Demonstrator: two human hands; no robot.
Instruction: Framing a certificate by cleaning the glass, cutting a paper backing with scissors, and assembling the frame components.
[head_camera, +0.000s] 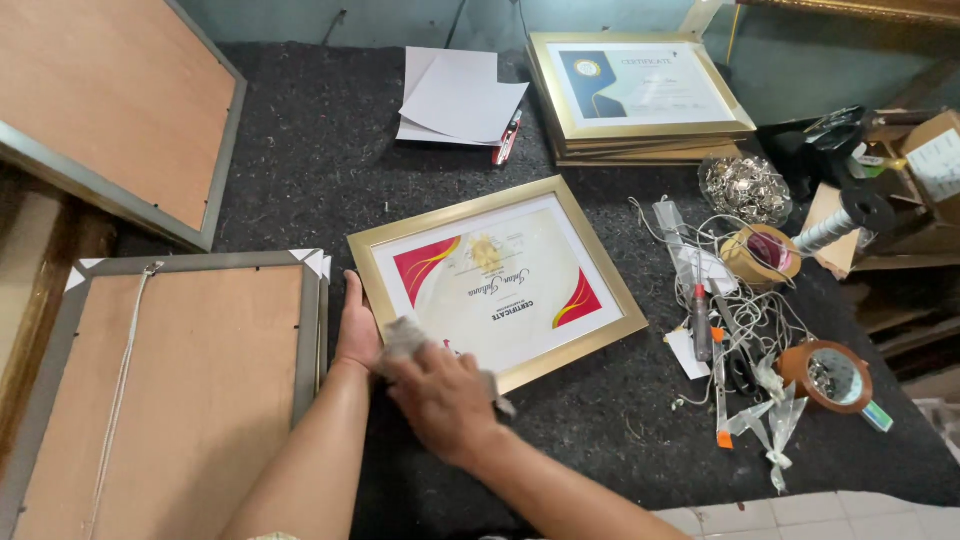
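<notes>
A gold picture frame holding a white certificate with red and yellow swooshes lies face up on the dark felt table. My left hand rests against the frame's near left corner, fingers flat on its edge. My right hand presses a grey cloth onto the glass at the frame's near corner. The cloth is partly hidden under my fingers.
Two frames lie back side up at left. A stack of gold frames and white papers with a red cutter sit at the back. Tape rolls, string, scissors and small hardware clutter the right.
</notes>
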